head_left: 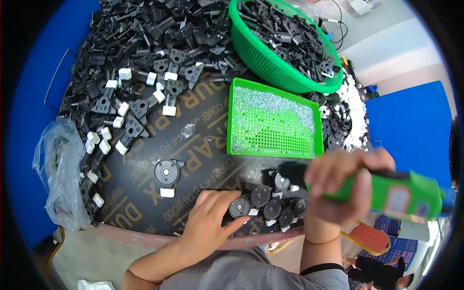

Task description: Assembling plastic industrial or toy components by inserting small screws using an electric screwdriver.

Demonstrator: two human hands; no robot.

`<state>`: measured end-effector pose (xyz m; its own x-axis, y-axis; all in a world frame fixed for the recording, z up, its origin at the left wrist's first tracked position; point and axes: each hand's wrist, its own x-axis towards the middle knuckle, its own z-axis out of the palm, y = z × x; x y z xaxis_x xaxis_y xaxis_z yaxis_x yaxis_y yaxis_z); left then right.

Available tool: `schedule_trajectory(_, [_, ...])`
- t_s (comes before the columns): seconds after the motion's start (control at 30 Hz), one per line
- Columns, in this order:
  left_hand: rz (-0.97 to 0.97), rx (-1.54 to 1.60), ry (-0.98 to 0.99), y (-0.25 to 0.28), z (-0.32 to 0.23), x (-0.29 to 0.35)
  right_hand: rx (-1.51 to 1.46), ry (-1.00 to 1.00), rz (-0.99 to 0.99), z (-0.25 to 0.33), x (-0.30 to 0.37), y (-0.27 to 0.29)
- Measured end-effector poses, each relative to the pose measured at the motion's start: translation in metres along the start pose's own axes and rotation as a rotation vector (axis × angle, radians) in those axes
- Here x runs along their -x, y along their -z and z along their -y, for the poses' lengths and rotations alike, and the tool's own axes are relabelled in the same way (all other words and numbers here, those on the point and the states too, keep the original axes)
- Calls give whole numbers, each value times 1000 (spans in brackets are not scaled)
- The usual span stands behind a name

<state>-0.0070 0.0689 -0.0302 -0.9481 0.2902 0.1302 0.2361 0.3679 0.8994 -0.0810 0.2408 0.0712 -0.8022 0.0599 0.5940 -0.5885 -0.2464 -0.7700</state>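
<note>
My left hand rests at the table's near edge, thumb and index finger spanning a round black plastic part with a light metal centre. Beside that part, several similar round black parts with white ends lie in a cluster. My right hand is closed around a green power screwdriver, blurred by motion; its dark front end reaches left above the cluster. Further left, on the dark board, a single round black part with a white end lies apart.
A green perforated tray holds small silver screws. Behind it stands a green basket of black parts. Loose black parts heap at the back left, with white-tipped ones below. A clear plastic bag lies left; white pieces lie right.
</note>
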Motion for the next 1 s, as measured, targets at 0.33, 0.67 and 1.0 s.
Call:
schedule_trajectory(0.33, [-52, -4, -22, -2, -2, -2, 131, -24, 328, 37, 45, -14])
schedule_trajectory(0.67, [7, -24, -22, 1, 0, 1, 63, -169, 505, 27, 51, 0])
schedule_trajectory(1.0, [4, -10, -35, -1, -2, -2, 122, -95, 519, 28, 48, -2])
